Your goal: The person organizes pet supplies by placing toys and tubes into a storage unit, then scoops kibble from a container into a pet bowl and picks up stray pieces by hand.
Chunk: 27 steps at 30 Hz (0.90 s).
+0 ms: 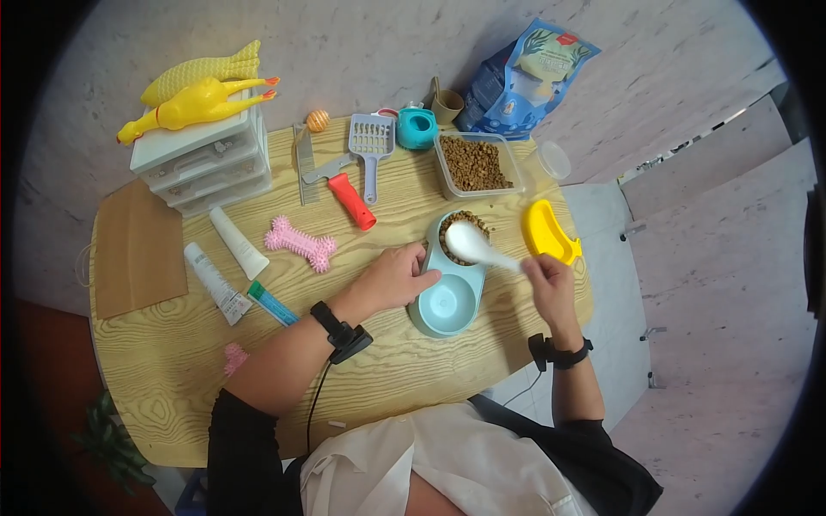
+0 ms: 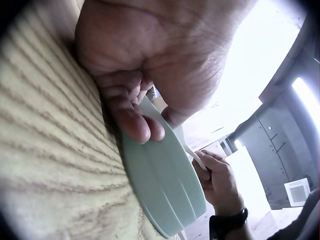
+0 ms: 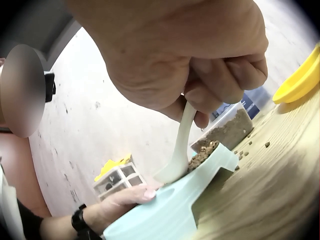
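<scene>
Pinching the handle of a white plastic spoon (image 1: pixel 467 243) in the right hand (image 1: pixel 551 288), holding it over the brown kibble (image 3: pixel 204 155) in the far dish of a pale-blue plastic double bowl (image 1: pixel 448 303). Gripping that bowl's left side with the left hand (image 1: pixel 391 279). Standing on a round-cornered, pale wood-grain tabletop (image 1: pixel 172 378) marked with wavy darker streaks. Showing a few loose brown pellets (image 3: pixel 267 144) on the wood just beside the bowl. Stretching on to a pink spiky bone (image 1: pixel 299 243) at left and a curved yellow plastic tray (image 1: pixel 551 241) at right. Farther back, bearing a clear plastic box (image 1: pixel 469 194) of kibble and, at far left, a translucent drawer stack (image 1: pixel 206 172) topped with a yellow rubber chicken (image 1: pixel 202 101). Beyond the right edge, dropping to a pale grey floor (image 1: pixel 607 241). Behind, meeting a pale marbled wall (image 1: pixel 344 43) with dark flecks.
</scene>
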### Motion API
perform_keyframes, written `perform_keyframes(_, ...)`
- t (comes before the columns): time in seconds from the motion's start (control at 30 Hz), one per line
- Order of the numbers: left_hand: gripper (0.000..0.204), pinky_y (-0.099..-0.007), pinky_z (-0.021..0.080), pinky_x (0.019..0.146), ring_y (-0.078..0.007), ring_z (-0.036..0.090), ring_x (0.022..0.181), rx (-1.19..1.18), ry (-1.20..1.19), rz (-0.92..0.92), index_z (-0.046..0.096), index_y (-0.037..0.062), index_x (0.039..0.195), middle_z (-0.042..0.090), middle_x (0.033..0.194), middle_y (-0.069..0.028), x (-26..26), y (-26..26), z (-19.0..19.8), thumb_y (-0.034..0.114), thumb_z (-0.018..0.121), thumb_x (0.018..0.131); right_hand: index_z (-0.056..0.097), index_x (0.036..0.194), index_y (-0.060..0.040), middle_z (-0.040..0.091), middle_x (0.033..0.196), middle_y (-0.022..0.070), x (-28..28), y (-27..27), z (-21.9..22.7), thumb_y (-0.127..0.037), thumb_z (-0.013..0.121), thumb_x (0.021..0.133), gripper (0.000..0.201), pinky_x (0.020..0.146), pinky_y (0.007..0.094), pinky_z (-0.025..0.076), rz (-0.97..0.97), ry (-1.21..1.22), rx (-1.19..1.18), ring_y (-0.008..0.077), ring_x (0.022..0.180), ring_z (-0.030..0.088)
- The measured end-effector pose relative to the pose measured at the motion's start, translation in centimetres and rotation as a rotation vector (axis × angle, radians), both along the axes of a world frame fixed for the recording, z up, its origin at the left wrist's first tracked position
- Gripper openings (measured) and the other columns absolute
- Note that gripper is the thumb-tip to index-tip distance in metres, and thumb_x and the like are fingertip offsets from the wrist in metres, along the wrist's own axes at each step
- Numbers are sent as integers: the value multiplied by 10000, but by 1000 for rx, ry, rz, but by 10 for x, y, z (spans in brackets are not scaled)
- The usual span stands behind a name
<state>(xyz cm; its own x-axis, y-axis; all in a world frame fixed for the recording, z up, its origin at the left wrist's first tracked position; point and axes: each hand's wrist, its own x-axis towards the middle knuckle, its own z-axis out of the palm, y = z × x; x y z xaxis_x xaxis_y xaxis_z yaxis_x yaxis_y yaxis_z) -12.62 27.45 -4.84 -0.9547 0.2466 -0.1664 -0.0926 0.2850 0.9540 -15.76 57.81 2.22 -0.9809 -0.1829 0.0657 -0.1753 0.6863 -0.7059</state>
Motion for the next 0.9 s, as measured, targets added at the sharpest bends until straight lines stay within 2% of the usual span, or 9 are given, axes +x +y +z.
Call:
perform_keyframes(0.07, 344, -301, 509, 499, -132, 659, 560, -7, 0, 2, 624, -49, 1081, 683, 725, -82, 0, 0, -4, 252, 760, 984, 709, 872, 47, 569, 673, -17, -15, 12, 0, -187, 702, 1029, 281, 562, 276, 386, -93, 69, -201, 62, 614, 470)
perform_keyframes(0.17, 337, -304, 512, 496, -133, 657, 559, -52, 72, 2, 617, -47, 1076, 682, 729, -83, -1, 0, -3, 246, 757, 986, 710, 859, 40, 564, 686, -42, -26, 19, 6, -198, 694, 1038, 298, 553, 265, 357, -115, 75, -114, 44, 621, 455)
perform_keyframes(0.23, 337, -304, 515, 492, -134, 657, 561, 11, -39, -24, 609, -42, 1073, 687, 742, -84, -1, -2, 3, 249, 757, 987, 713, 859, 34, 557, 686, -49, -35, 25, 4, -199, 696, 1036, 293, 551, 260, 345, -121, 64, -77, 39, 620, 445)
perform_keyframes(0.3, 336, -302, 516, 490, -134, 658, 562, 16, -60, -40, 607, -39, 1073, 689, 748, -84, -1, -4, 7, 250, 757, 988, 715, 840, 15, 533, 679, -65, -45, 32, -7, -207, 704, 1034, 295, 553, 253, 330, -169, -116, -250, 32, 618, 425)
perform_keyframes(0.4, 332, -298, 514, 487, -134, 658, 563, 14, -81, -58, 605, -34, 1072, 692, 755, -83, -2, -6, 7, 249, 756, 990, 711, 819, -2, 520, 674, -69, -51, 31, -19, -206, 710, 1029, 292, 557, 251, 325, -151, -122, -245, 27, 617, 412)
perform_keyframes(0.8, 316, -302, 511, 487, -131, 654, 553, 20, -85, -51, 607, -31, 1045, 686, 735, -77, -1, -4, 9, 238, 760, 986, 674, 824, 35, 509, 659, -40, -37, 10, -15, -194, 704, 1029, 309, 562, 280, 360, -84, -38, -41, 51, 630, 425)
perform_keyframes(0.9, 318, -303, 510, 487, -130, 653, 551, 21, -73, -43, 609, -32, 1047, 682, 730, -73, -1, -4, 7, 239, 762, 983, 689, 848, 40, 532, 666, -31, -35, 8, -13, -194, 701, 1029, 297, 563, 281, 366, -97, 8, -82, 52, 631, 438)
